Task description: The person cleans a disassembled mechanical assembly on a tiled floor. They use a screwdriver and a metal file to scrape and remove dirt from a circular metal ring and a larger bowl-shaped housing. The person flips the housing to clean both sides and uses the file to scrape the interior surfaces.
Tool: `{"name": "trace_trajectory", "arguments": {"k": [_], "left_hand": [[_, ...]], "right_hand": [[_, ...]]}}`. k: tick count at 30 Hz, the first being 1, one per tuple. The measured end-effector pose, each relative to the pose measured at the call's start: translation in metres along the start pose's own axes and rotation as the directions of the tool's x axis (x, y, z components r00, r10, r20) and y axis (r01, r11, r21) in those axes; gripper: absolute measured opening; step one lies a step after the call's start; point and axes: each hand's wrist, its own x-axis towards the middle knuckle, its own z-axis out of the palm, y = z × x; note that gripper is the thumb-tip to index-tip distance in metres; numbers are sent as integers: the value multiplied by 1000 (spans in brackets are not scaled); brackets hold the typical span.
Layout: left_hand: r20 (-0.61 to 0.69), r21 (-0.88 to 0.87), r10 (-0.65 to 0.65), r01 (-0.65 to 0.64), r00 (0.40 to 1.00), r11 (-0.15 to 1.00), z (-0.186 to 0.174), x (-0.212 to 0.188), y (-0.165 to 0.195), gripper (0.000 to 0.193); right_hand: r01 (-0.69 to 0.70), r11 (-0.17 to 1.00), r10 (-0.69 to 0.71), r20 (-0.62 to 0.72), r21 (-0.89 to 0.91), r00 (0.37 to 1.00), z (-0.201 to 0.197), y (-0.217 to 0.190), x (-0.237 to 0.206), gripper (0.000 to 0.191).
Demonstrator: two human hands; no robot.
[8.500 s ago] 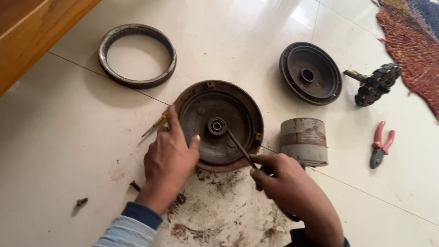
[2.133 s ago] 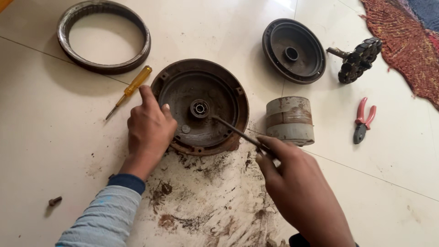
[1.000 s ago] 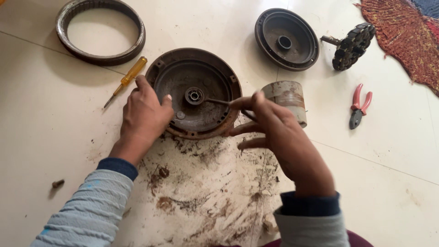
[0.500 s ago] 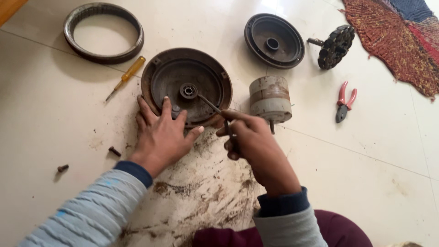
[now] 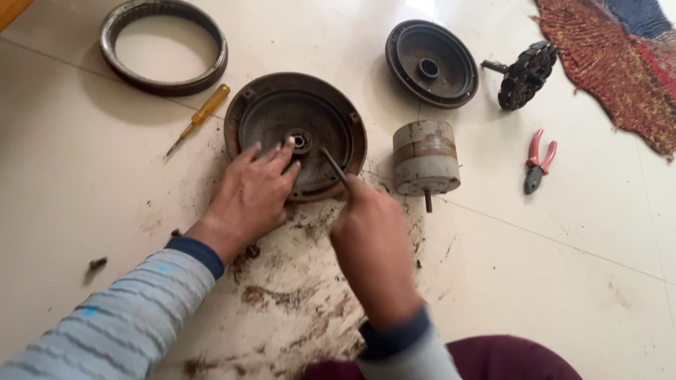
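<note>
A round, dirty metal motor cover (image 5: 296, 116) lies open side up on the pale tiled floor. My left hand (image 5: 255, 191) rests flat on its near rim, fingers spread, fingertips close to the central bearing (image 5: 301, 140). My right hand (image 5: 370, 232) is closed around a thin dark metal tool (image 5: 334, 165), whose tip points into the cover toward the bearing.
A cylindrical rotor (image 5: 425, 158) with a short shaft stands right of the cover. Behind are a second round cover (image 5: 431, 63), a dark coil part (image 5: 525, 74), a large metal ring (image 5: 164, 46), a yellow-handled screwdriver (image 5: 197, 119), red pliers (image 5: 537, 160) and a woven rug (image 5: 614, 63). Brown grime smears the floor (image 5: 296, 302).
My right hand has drawn back toward me with the thin tool, away from the rotor. My left hand slid further onto the cover toward the bearing. The view has shifted slightly.
</note>
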Motion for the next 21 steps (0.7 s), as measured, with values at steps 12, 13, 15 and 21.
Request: {"name": "trace_trajectory", "arguments": {"k": [12,13,15,21], "left_hand": [[-206,-31,18,-25,978,999,10,1,2,45],[-206,-45,8,-17,978,999,10,0,3,46],[-213,-67,-16,1,977,998,10,0,3,46],[-196,36,-9,16,981,999,10,10,7,42]], "right_hand": [[-182,980,193,155,-85,969,-6,-23,12,41],[-144,985,157,148,-93,976,-6,-21,9,41],[-63,992,77,133,-108,988,-7,-17,1,40],[33,999,-35,93,19,995,-14,12,1,30]]}}
